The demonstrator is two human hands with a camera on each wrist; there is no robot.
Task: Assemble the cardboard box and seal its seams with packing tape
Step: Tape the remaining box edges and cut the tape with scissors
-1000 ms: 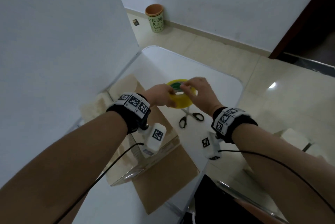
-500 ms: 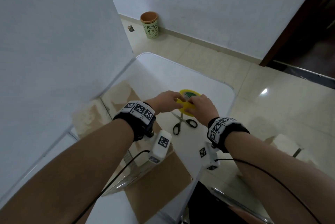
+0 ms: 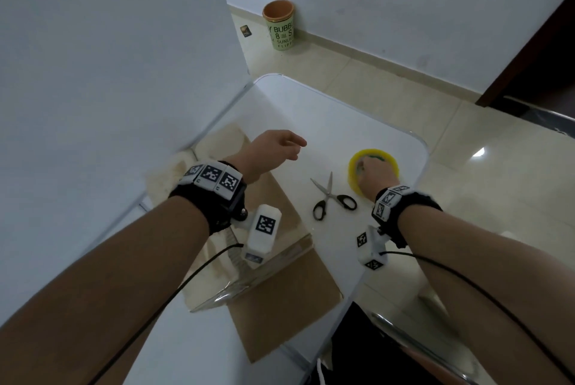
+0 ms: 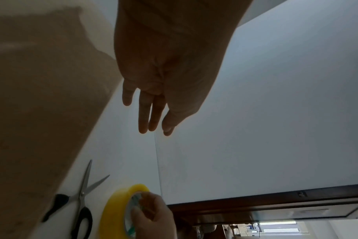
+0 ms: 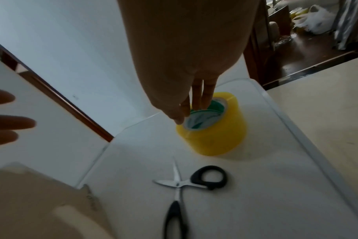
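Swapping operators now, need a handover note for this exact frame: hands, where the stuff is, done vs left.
Left hand: open, holds nothing, above the far end of the cardboard box.
Right hand: fingers reach into the core of the yellow tape roll, which sits on the white table near its right edge.
Scissors: blades apart, flat on the table between box and roll, untouched.
Box: still a flattened brown sheet at the table's left.
Done: nothing visible on the box; no fresh tape visible on it.
Left: fold the box up, tape its seams, cut the tape.
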